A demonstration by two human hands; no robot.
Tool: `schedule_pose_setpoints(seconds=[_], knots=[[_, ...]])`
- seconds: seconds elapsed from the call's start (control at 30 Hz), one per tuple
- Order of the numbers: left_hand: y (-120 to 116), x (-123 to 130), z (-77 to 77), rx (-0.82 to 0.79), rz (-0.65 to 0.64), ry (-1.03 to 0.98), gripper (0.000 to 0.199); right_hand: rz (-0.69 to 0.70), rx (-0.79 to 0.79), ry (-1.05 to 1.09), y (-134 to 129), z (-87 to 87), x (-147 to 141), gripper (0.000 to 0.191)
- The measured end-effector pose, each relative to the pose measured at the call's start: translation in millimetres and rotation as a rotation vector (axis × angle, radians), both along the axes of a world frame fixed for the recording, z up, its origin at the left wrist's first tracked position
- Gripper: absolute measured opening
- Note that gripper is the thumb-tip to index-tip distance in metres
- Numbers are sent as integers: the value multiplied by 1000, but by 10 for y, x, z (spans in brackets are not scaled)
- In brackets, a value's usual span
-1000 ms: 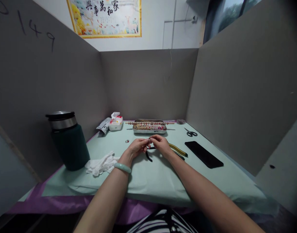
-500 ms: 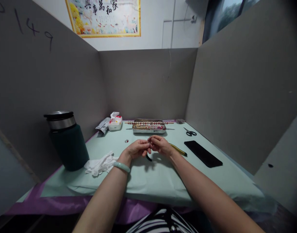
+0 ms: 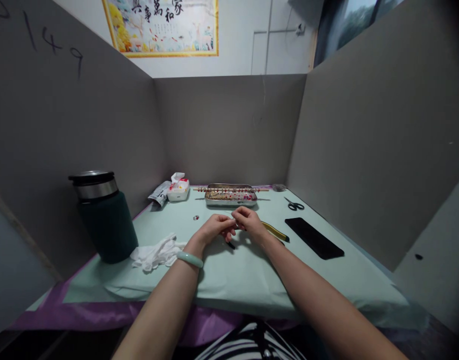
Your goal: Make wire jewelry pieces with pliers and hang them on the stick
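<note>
My left hand (image 3: 219, 228) and my right hand (image 3: 249, 222) meet fingertip to fingertip above the middle of the table. Both are pinched closed, and whatever is between the fingertips is too small to name. A tool with yellow handles (image 3: 275, 231) lies partly hidden behind my right hand, and a dark tip (image 3: 231, 245) shows under my left. Beyond the hands is a metal tray (image 3: 231, 203) of small beads, with a beaded stick (image 3: 233, 190) across it. A small red and white ring-like piece (image 3: 196, 218) rests left of the hands.
A dark green flask (image 3: 107, 225) stands at the left beside crumpled white tissue (image 3: 158, 252). Behind are a tissue pack (image 3: 178, 190) and a grey packet (image 3: 160, 194). Scissors (image 3: 295, 204) and a flat black object (image 3: 314, 237) lie right. Grey panels (image 3: 229, 130) enclose the table.
Both hands have shifted slightly to the right and up, still pinched together. My right hand has turned a little. Nothing on the table has visibly moved.
</note>
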State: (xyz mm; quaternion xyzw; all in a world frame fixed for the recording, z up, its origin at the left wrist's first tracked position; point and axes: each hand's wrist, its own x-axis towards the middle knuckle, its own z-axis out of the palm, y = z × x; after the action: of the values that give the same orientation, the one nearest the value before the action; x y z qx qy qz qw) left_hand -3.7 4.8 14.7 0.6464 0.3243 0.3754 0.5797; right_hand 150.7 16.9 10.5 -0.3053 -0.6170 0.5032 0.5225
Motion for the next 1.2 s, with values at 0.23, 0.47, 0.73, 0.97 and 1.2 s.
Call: schedule_pose_setpoints(seconds=[0.23, 0.47, 0.73, 0.97, 1.2], knots=[[10, 107, -9, 124, 253, 237, 34, -241, 195, -199, 126, -116, -2, 24], [39, 87, -23, 95, 225, 229, 34, -70, -17, -103, 89, -96, -6, 27], [116, -3, 4, 148, 432, 26, 40, -91, 213, -295, 7, -36, -41, 26], [118, -24, 0, 175, 374, -24, 36, 13, 118, -281, 3, -87, -51, 20], [117, -13, 5, 116, 361, -85, 44, 158, -49, -128, -36, -83, -42, 22]])
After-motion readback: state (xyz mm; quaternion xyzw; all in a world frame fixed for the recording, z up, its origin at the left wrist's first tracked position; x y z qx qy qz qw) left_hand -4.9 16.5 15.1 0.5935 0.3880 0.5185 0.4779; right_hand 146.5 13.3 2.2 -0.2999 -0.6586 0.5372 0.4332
